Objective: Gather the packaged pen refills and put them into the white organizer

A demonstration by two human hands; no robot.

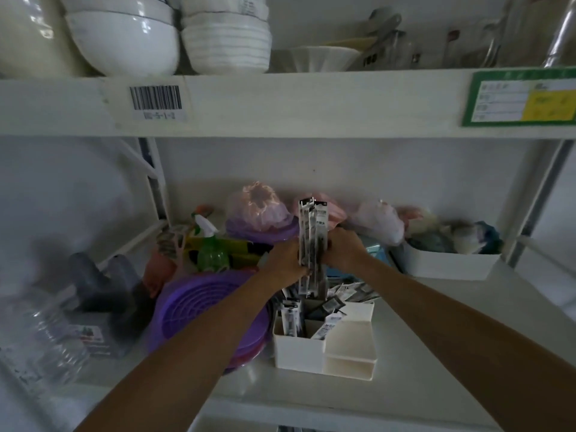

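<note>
A bundle of packaged pen refills (312,232) stands upright, pressed between my left hand (286,260) and my right hand (341,249), just above the white organizer (299,350). Both hands are closed on the bundle from either side. The organizer sits on the lower shelf and holds more refill packs (291,318) in its front left compartment and loose packs (352,293) across its back. Its front right steps are bare white. The bundle's lower end hangs over the organizer's back compartment.
Purple plastic baskets (202,310) lie left of the organizer, with a green spray bottle (212,251) behind. A white bin (452,263) of bagged items stands at the right. Bagged goods (258,210) line the back wall. The upper shelf edge (280,104) carries bowls overhead.
</note>
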